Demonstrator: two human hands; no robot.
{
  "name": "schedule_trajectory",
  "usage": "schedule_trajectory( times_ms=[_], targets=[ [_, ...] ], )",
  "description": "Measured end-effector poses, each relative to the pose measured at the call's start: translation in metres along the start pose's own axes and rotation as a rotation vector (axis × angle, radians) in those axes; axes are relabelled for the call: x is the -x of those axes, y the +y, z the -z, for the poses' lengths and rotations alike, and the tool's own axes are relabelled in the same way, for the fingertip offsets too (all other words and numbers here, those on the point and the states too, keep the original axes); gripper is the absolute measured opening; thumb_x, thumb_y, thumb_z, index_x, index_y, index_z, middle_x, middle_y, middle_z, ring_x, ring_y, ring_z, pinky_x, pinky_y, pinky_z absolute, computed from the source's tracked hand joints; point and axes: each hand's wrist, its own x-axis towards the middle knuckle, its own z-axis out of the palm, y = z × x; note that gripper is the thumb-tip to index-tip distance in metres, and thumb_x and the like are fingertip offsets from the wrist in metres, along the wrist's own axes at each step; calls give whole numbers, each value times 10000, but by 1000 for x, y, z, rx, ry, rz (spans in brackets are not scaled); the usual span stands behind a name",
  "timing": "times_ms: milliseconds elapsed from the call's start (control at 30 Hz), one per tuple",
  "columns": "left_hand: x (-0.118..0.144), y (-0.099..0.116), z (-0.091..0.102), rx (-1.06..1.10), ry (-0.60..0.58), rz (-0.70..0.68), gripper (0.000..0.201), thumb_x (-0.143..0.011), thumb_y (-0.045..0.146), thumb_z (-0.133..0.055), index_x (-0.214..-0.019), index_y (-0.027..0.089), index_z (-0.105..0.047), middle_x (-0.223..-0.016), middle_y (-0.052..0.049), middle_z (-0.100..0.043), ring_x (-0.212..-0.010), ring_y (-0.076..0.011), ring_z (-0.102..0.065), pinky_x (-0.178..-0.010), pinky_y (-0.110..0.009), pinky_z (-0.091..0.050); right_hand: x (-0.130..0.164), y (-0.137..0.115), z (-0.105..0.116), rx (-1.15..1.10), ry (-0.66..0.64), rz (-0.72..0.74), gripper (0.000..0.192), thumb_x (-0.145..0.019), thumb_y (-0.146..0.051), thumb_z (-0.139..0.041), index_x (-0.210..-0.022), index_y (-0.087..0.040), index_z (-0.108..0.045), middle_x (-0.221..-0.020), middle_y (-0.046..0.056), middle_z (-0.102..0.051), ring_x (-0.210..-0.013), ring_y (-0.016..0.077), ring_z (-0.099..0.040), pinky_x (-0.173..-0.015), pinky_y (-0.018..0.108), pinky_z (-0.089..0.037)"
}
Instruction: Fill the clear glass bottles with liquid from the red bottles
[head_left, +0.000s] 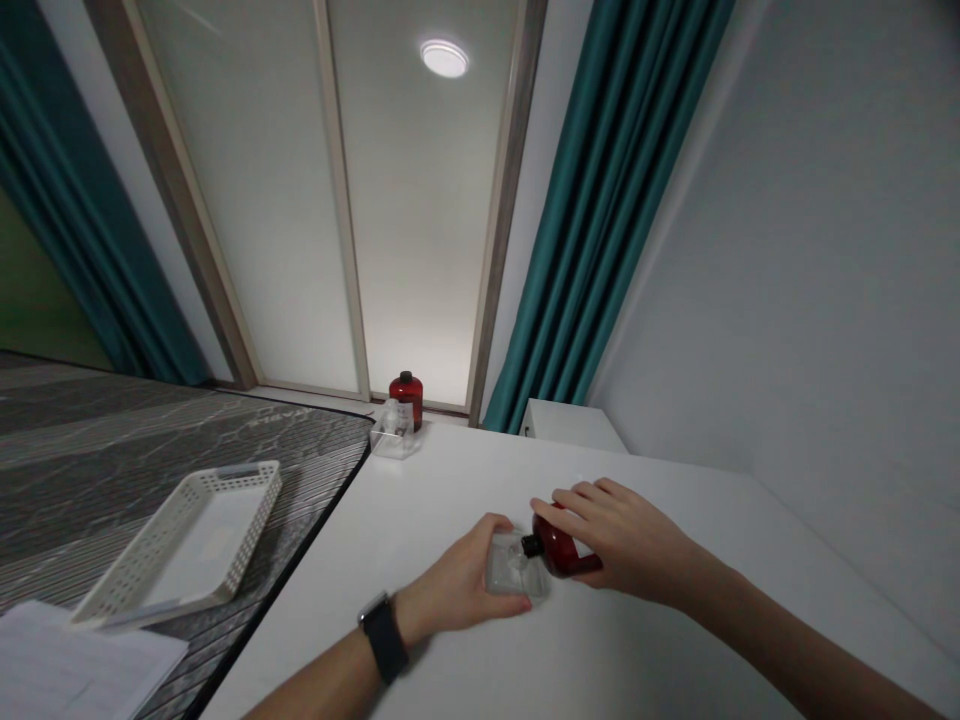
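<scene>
My left hand (480, 585) is wrapped round a clear square container (516, 572), held on the white table or just above it; I cannot tell which. From the right, my right hand (626, 535) grips a dark red bottle (553, 540) with a white label. The bottle is tilted onto its side, its black neck or cap (532, 546) pointing left over the clear container. Whether a cap is on, and whether any liquid flows, is too small to tell. A watch with a black strap (384, 635) is on my left wrist.
Another red bottle (406, 390) stands upright at the table's far left corner, behind a clear container (391, 440). Left of the white table (450, 480), a white perforated basket (202, 535) and paper sheets (82, 665) lie on a patterned grey surface. A white cabinet (574, 425) stands behind.
</scene>
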Motion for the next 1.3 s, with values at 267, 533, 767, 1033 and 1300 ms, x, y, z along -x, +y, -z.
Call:
schedule_trajectory(
  times_ms=[267, 533, 767, 1033, 1300],
  targets=[
    [0, -1, 0, -2, -3, -3, 650, -704, 268, -839, -1223, 200, -454, -1163, -82, -617, -1013, -264, -608, -889, -397, -482, -1, 0, 2, -3, -16, 2, 747, -746, -366, -837, -1392, -227, -486, -1189, 97, -704, -1001, 299, -667, -840, 420, -486],
    [0, -2, -1, -13, 2, 3, 668, -697, 259, -849, -1228, 195, -451, -1165, -83, -620, -1015, -260, -607, -891, -392, -479, 0, 0, 0, 6, 7, 6, 738, -752, -388, -832, -1387, -238, -487, -1168, 94, -706, -982, 293, -665, -827, 408, -480],
    [0, -2, -1, -9, -3, 5, 670, -699, 267, -852, -1230, 189, -450, -1166, -86, -620, -1016, -265, -606, -889, -399, -479, 0, 1, 0, 11, 13, 14, 747, -749, -377, -833, -1394, -233, -484, -1176, 91, -702, -987, 292, -659, -827, 417, -481],
    [0, 0, 0, -12, -3, 1, 658, -702, 262, -846, -1221, 203, -446, -1145, -78, -619, -987, -251, -606, -869, -394, -488, -1, 1, 1, 12, 9, 15, 722, -765, -380, -823, -1388, -230, -492, -1174, 99, -706, -988, 294, -664, -829, 414, -480],
    [0, -3, -1, -2, 3, -9, 660, -701, 268, -847, -1221, 203, -446, -1149, -77, -614, -991, -252, -604, -883, -399, -481, -1, 1, 1, 41, 7, 24, 728, -769, -391, -818, -1395, -234, -480, -1176, 100, -702, -989, 292, -658, -839, 407, -468]
  ],
)
